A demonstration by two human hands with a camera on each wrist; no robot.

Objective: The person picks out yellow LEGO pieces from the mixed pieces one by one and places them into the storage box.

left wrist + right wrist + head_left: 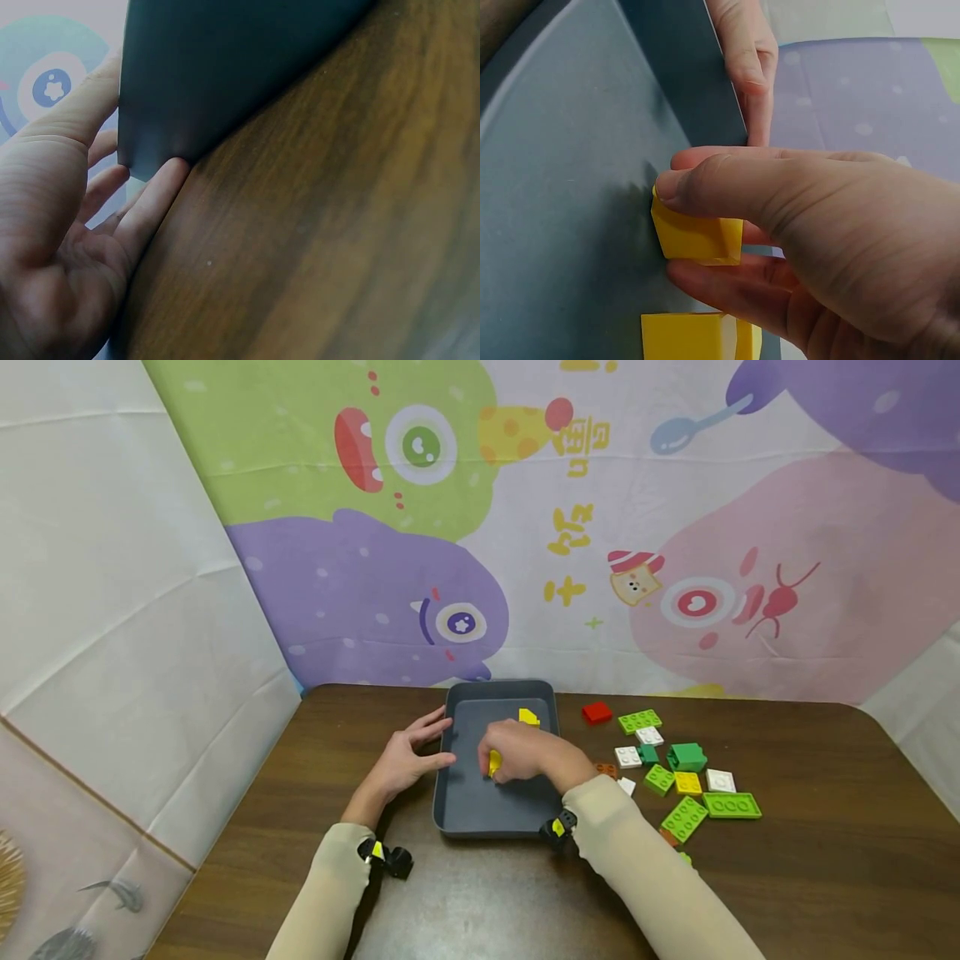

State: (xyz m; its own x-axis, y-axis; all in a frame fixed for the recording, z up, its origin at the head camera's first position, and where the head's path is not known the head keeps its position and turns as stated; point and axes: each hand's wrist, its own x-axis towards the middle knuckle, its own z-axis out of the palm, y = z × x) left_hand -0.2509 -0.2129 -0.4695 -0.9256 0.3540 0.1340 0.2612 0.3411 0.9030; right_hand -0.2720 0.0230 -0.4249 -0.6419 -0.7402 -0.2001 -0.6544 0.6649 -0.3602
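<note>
A dark grey tray (480, 822) lies on the table. My right hand (521, 750) is over it and pinches a yellow toy block (701, 236) between thumb and fingers, close above the tray floor. The block has a slanted side, and the fingers partly cover it. Another yellow block (528, 717) sits in the tray, beyond the right hand in the head view. My left hand (403, 764) rests at the tray's left side with its fingers extended. Its thumb reaches to the rim, and in the left wrist view a fingertip (177, 166) is at the foot of the outer wall.
Right of the tray lie several loose blocks: a red one (597, 713), green ones (684, 819), white ones (721, 781) and a yellow one (687, 783). A cartoon-printed cloth (390, 602) hangs behind the wooden table (825, 843).
</note>
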